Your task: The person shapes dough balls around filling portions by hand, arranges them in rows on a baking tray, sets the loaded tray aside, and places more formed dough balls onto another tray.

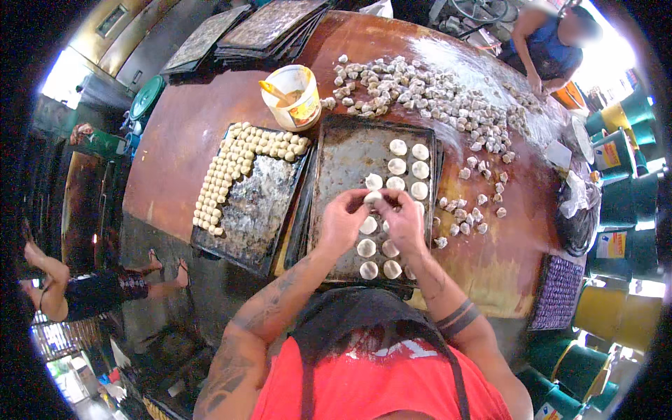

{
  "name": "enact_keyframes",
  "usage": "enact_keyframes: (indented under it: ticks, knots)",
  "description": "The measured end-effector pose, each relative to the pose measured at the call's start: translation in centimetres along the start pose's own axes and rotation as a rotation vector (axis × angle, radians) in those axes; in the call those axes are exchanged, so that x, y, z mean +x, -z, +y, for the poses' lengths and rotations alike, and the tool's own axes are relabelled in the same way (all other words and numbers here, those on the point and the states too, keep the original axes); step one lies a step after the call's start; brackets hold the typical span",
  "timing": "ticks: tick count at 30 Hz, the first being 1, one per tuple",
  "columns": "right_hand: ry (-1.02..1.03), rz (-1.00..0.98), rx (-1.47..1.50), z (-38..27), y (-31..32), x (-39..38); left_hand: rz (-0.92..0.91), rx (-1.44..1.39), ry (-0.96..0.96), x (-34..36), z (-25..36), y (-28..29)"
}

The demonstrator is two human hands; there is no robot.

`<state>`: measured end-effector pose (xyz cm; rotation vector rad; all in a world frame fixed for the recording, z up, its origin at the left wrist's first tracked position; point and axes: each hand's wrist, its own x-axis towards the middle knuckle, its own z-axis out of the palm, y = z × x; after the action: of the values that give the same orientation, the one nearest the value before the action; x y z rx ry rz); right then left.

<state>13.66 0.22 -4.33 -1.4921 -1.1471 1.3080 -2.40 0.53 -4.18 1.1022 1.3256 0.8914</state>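
Between the fingertips of both hands is a small pale dough round (373, 199), held over a dark baking tray (343, 157). My left hand (343, 220) pinches it from one side and my right hand (404, 222), slightly blurred, from the other. Flattened dough rounds (397, 166) lie in rows on this tray, some hidden under my hands. To the left, a second worn tray (262, 192) carries many small smooth dough balls (213, 189) along its far and left sides. Beyond the tray on the right spreads a heap of floured, wrinkled lumps (434, 87).
A white bucket (306, 112) with a yellow-handled tool stands behind the trays. Stacked trays (266, 31) sit at the table's far left edge. A co-worker (542, 49) is at the far right, near loose flour (455, 59). Green and yellow drums (619, 196) line the right side.
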Motion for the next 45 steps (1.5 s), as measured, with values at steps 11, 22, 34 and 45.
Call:
enact_keyframes:
  ticks: [11,22,34,45]
  knots:
    - [0.377,0.017,-1.076,-0.2,-0.9,11.9,0.042,-0.013,0.065,0.0,-3.2,6.1]
    - [0.201,0.225,-0.791,3.2,12.6,10.2,0.397,0.778,0.061,-3.0,-9.4,21.7]
    - [0.321,0.314,-0.042,8.3,14.4,4.4,0.566,0.395,0.05,-1.1,-7.0,23.6]
    - [0.623,-0.021,-0.46,-5.1,1.1,-3.7,-0.128,-0.543,0.092,-2.7,2.9,1.2]
